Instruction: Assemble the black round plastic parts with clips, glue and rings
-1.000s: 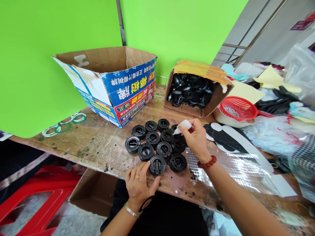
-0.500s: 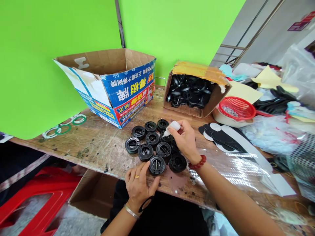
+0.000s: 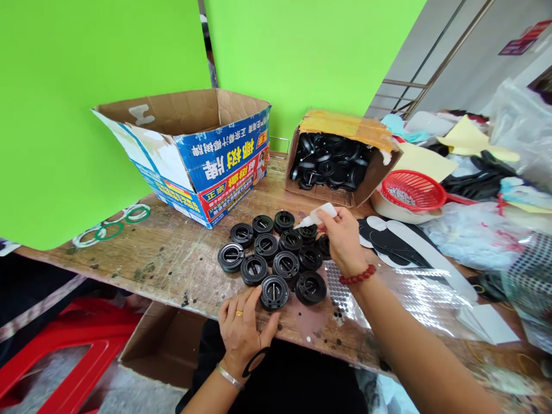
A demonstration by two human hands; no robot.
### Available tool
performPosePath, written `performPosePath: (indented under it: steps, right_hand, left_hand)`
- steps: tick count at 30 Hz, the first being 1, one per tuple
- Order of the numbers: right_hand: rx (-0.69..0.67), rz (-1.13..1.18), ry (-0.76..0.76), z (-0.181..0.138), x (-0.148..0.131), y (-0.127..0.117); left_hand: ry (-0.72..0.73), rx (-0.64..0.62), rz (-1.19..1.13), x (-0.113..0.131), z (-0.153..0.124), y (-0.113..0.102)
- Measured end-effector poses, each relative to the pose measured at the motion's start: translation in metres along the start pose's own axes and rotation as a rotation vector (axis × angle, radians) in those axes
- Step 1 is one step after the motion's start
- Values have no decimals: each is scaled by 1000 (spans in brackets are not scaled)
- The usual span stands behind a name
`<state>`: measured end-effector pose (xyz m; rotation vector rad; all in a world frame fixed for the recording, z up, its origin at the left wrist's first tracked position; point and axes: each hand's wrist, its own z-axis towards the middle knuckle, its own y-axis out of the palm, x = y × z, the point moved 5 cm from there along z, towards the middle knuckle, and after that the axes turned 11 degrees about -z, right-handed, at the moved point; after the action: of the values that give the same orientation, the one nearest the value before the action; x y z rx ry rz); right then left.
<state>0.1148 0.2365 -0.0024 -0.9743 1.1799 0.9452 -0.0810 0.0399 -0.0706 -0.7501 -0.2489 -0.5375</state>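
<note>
Black round plastic discs with slotted centres stand in a cluster of several rows on the worn wooden table. My right hand is closed round a small white squeeze bottle, its thin nozzle tilted down to the left. The nozzle tip is over the back right of the cluster, by the rim of one disc. My left hand lies at the table's front edge, thumb spread from the fingers, fingertips against the nearest disc. A black ring-shaped piece hangs at that wrist.
A large blue printed carton stands back left. A carton on its side holds more black discs. To the right are a red basket, black and white cut pieces and clear plastic sheeting. Green-white rings lie left.
My right hand has moved right with the bottle, uncovering discs at the cluster's right side. The nozzle has shifted slightly right and up. My left hand stays by the front disc.
</note>
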Motion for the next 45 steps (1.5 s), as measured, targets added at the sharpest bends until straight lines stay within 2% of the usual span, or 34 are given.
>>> performPosePath:
  steps: [4,10,21,31,39,45]
  right_hand:
    - [0,148,164,13,7,-24]
    - [3,86,177,19,11,-42]
    - [17,-216,-39,12,9,-48]
    - [5,-274,-73,10,8,-47]
    - [30,-517,-289,9,-9,-43]
    - [74,-581,-366,13,-17,-37]
  left_hand:
    - [18,5,8,0,1,0]
    - [39,18,36,-1,-2,1]
    - [29,15,28,-1,-1,1]
    - [24,13,22,0,0,0]
    - [15,1,28,1,-1,0]
    - [23,17,17,0,0,-1]
